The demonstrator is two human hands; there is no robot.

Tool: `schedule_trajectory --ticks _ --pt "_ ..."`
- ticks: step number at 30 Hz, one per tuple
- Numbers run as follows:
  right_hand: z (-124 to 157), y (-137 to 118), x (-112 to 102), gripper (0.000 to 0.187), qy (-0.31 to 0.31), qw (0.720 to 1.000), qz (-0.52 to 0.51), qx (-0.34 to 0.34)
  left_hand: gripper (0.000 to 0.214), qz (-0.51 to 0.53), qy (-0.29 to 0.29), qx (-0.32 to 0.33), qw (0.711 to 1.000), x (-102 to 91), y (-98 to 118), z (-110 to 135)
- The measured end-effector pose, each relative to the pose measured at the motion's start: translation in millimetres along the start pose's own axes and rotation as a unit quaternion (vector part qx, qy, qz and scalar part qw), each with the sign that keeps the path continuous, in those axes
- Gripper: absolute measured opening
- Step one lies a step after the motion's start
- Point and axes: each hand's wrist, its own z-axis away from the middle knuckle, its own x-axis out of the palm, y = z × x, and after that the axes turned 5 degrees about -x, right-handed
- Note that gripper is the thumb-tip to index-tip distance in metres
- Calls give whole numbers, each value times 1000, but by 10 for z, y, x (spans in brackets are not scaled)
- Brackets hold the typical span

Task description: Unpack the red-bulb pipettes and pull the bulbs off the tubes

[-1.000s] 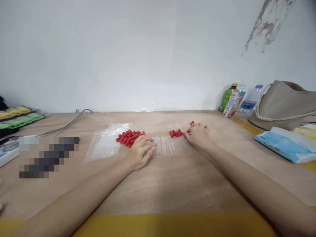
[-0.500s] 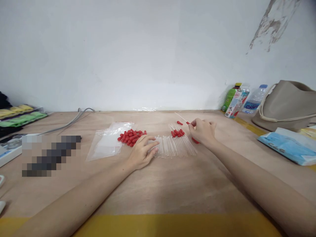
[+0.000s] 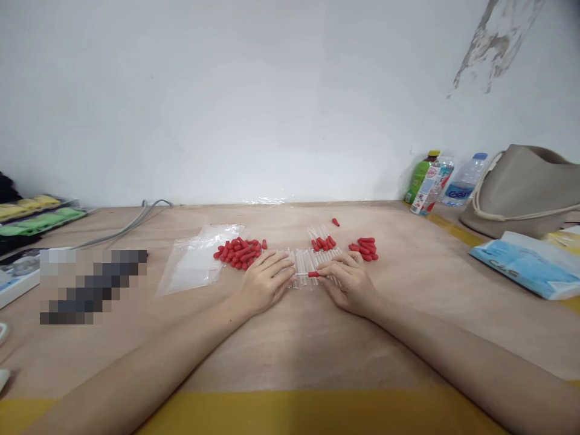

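Observation:
A row of clear glass tubes [image 3: 312,261] lies on the wooden table [image 3: 299,338]. My left hand [image 3: 265,281] rests at the row's left end, fingers pinching one tube. My right hand [image 3: 347,281] is at the row's front right and pinches a red rubber cap [image 3: 313,274] at the end of that same tube. A heap of red caps [image 3: 239,252] lies left of the tubes. A smaller cluster of red caps [image 3: 324,243] lies behind them. Another cluster of red caps [image 3: 364,248] lies to the right, and one loose cap [image 3: 335,222] farther back.
An empty clear plastic bag [image 3: 196,260] lies left of the caps. Bottles [image 3: 430,181], a beige bag [image 3: 525,193] and a blue packet [image 3: 525,266] stand at the right. A grey cable [image 3: 122,226] and trays of yellow and green items [image 3: 36,214] are at the left.
My right hand came back from the far right of the tubes to the row's front, now meeting my left hand on one tube. A cluster of red caps now shows where it had been.

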Motion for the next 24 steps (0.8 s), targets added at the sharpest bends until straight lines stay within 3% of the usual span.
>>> schedule_trajectory --ticks 4,9,24 --pt "-46 -10 35 42 -28 999 38 3 14 13 -1 2 1000 35 32 -13" --pt "-63 -29 77 13 -48 997 48 -21 13 29 -20 14 999 14 69 -27" --pt "62 31 -33 16 -57 993 65 -85 12 99 -23 10 995 -50 88 27"
